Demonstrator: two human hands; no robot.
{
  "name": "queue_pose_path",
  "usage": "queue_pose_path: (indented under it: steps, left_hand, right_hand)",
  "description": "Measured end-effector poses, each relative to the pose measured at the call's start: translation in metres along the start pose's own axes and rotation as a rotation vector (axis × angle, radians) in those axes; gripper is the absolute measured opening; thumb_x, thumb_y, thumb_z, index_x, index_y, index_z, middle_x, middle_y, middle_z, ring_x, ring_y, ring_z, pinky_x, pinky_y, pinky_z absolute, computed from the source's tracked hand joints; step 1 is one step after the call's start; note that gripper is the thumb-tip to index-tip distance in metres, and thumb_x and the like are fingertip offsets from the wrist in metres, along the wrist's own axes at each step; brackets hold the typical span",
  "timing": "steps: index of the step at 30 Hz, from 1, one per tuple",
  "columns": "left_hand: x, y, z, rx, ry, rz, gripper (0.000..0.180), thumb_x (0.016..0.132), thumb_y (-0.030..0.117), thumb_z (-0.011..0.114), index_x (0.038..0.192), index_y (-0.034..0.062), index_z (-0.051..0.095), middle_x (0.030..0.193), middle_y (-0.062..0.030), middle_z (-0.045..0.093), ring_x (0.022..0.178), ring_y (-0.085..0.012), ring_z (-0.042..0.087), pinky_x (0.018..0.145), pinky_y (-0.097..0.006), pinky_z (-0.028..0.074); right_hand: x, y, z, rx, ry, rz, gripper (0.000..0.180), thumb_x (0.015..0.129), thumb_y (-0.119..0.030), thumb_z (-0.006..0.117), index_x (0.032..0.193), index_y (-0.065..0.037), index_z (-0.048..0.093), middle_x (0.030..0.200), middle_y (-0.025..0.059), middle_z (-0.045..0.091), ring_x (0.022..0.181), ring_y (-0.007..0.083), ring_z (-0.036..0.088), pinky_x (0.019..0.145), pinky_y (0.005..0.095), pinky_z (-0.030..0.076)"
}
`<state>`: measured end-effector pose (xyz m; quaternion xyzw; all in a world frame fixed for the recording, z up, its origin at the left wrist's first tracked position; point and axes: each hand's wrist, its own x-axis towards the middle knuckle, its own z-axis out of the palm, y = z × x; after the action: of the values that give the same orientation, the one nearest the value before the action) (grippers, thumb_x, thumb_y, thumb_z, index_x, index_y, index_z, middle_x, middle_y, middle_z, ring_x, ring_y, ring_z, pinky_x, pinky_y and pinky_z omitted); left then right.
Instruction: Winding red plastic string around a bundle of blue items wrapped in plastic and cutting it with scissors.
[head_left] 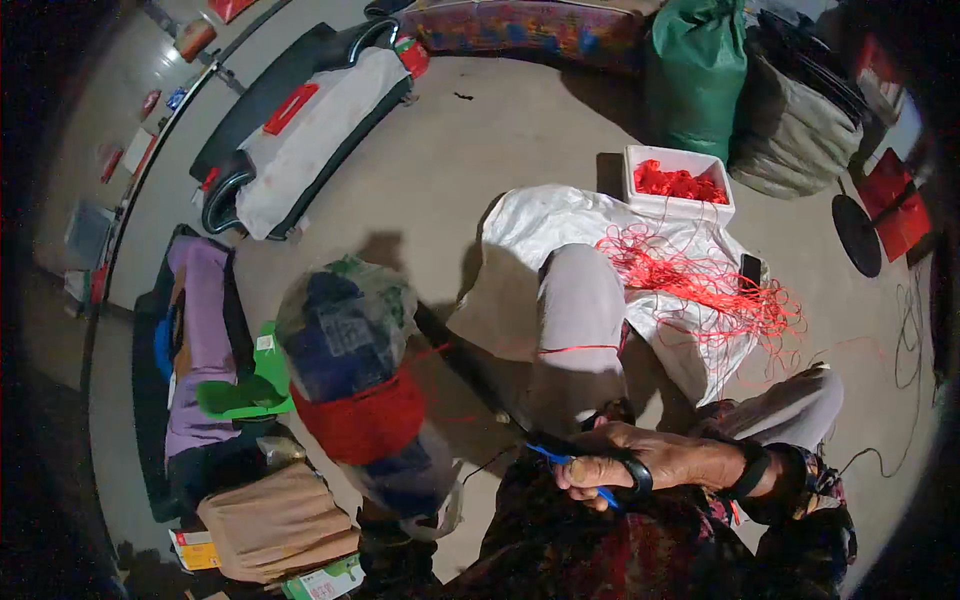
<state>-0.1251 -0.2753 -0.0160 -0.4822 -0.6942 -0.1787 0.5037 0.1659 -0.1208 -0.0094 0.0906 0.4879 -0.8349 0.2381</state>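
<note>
My right hand (608,462) is closed in front of my body, its fingers around a thin blue object (548,454) whose kind I cannot make out. A black loop (638,474) sits at its fingers, and a dark band is on the wrist. To the left stands a large roll (365,415), slightly blurred, partly covered in clear plastic and wound with red cord in the middle. A dark bar (465,368) runs between the roll and my lap. Another red cord (580,349) crosses my leg. My left hand does not show.
A tangle of red cord (700,285) lies on a white sack (530,215). Behind it are a white foam box (680,208) holding red material and a green sack (697,80). A tan cushion (275,520), green plastic piece (250,390) and black-framed seat (310,140) stand left.
</note>
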Motion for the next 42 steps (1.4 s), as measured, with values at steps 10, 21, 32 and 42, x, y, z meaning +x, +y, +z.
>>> queue_pose_path:
  steps: [10, 21, 32, 42]
  left_hand:
    - [-0.051, 0.15, 0.052, -1.382, -0.695, -0.977, 0.039, 0.095, 0.019, 0.041, 0.132, 0.0052, 0.041, 0.134, -0.0097, 0.045, 0.122, -0.021, 0.044, 0.107, -0.036, 0.031]
    - [-0.041, 0.321, 0.115, -1.694, -1.303, -0.989, 0.036, 0.093, 0.017, 0.044, 0.127, 0.0039, 0.044, 0.129, -0.0091, 0.046, 0.117, -0.0215, 0.045, 0.103, -0.037, 0.032]
    - [-0.027, 0.397, 0.139, -1.583, -1.483, -1.248, 0.033, 0.091, 0.016, 0.048, 0.121, 0.0026, 0.046, 0.124, -0.0085, 0.047, 0.113, -0.022, 0.045, 0.099, -0.037, 0.033]
    - [-0.012, 0.392, 0.121, -1.406, -1.482, -1.463, 0.031, 0.089, 0.014, 0.051, 0.116, 0.0014, 0.049, 0.119, -0.0079, 0.048, 0.109, -0.0225, 0.046, 0.096, -0.037, 0.034]
  right_hand:
    - [-0.175, 0.031, -0.05, 0.016, 0.916, -0.461, 0.05, 0.093, -0.052, 0.051, 0.086, -0.002, 0.057, 0.064, 0.0039, 0.057, 0.059, 0.0123, 0.059, 0.055, 0.0265, 0.045]
    - [-0.344, 0.299, -0.091, 0.479, 2.303, -0.849, 0.035, 0.088, -0.043, 0.06, 0.08, -0.01, 0.051, 0.061, -0.0006, 0.047, 0.049, 0.0128, 0.046, 0.048, 0.0297, 0.042]
    - [-0.361, 0.573, -0.164, 1.475, 2.244, -0.596, 0.037, 0.082, -0.037, 0.069, 0.068, -0.011, 0.047, 0.054, 0.0025, 0.046, 0.045, 0.0189, 0.047, 0.045, 0.0342, 0.044]
    - [-0.362, 0.683, -0.189, 1.423, 2.465, -0.3, 0.038, 0.084, -0.041, 0.068, 0.069, -0.01, 0.05, 0.056, 0.0025, 0.046, 0.043, 0.0165, 0.044, 0.037, 0.0334, 0.035]
